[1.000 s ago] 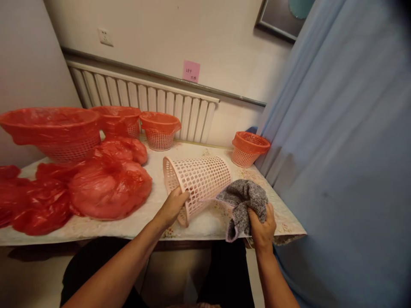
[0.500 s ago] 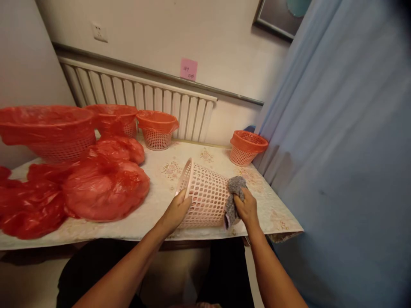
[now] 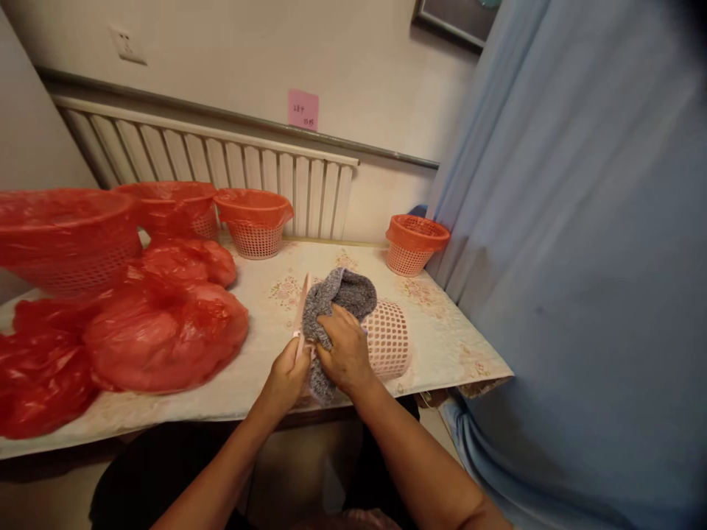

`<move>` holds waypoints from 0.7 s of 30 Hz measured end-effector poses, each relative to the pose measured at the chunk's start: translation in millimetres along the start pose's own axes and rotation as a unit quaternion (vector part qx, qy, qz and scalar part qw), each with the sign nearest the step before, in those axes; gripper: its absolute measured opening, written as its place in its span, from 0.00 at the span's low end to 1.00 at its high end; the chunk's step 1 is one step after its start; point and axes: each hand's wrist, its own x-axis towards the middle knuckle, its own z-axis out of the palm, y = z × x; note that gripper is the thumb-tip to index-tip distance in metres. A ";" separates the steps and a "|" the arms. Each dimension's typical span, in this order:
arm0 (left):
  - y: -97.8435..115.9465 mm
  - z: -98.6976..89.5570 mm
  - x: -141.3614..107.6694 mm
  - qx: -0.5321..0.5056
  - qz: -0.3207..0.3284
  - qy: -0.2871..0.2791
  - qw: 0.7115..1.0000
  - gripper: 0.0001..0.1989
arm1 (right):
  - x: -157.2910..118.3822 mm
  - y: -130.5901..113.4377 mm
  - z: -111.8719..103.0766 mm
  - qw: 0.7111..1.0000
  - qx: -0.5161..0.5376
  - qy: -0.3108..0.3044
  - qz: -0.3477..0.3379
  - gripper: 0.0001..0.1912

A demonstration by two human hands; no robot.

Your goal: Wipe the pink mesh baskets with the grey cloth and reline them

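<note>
A pale pink perforated plastic basket (image 3: 388,340) lies on its side on the table, its mouth toward the left. My left hand (image 3: 287,374) is closed on the rim at the near side of the mouth. With my right hand (image 3: 347,347) I grip a grey cloth (image 3: 353,293) and press it on the basket's outer wall close to the rim. The cloth and hand hide much of the basket's middle, and one end of the cloth hangs below my fingers.
Red-lined baskets (image 3: 255,224) stand along the back left, with another lined basket (image 3: 413,246) at the back right. Red plastic bags (image 3: 171,335) cover the table's left side. A radiator (image 3: 248,162) runs along the wall; a blue curtain (image 3: 557,258) hangs at the right.
My right hand has moved the grey cloth left along the basket, from its base end to near the rim. My left hand keeps its hold on the rim. The view has shifted slightly.
</note>
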 end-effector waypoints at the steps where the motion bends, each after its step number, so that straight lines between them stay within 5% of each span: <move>1: -2.6 -0.6 -2.4 0.008 -0.007 -0.006 1.000 0.08 | -2.2 8.1 -0.2 1.000 0.007 0.003 0.002 0.17; 7: -7.1 2.8 -11.0 0.035 -0.023 -0.008 0.999 0.08 | -10.4 78.1 -18.6 0.998 0.003 0.015 0.066 0.18; 12: -8.2 5.6 -17.0 0.033 -0.021 0.003 0.999 0.08 | -17.4 124.4 -46.7 0.979 -0.030 0.046 0.197 0.18; 17: -13.2 4.9 -24.2 0.037 -0.020 0.005 0.999 0.10 | -41.1 139.3 -67.1 0.939 -0.031 0.127 0.318 0.17; 21: 2.4 0.4 -21.2 0.017 -0.010 -0.038 0.999 0.12 | -73.7 133.3 -62.2 0.913 -0.037 0.211 0.348 0.19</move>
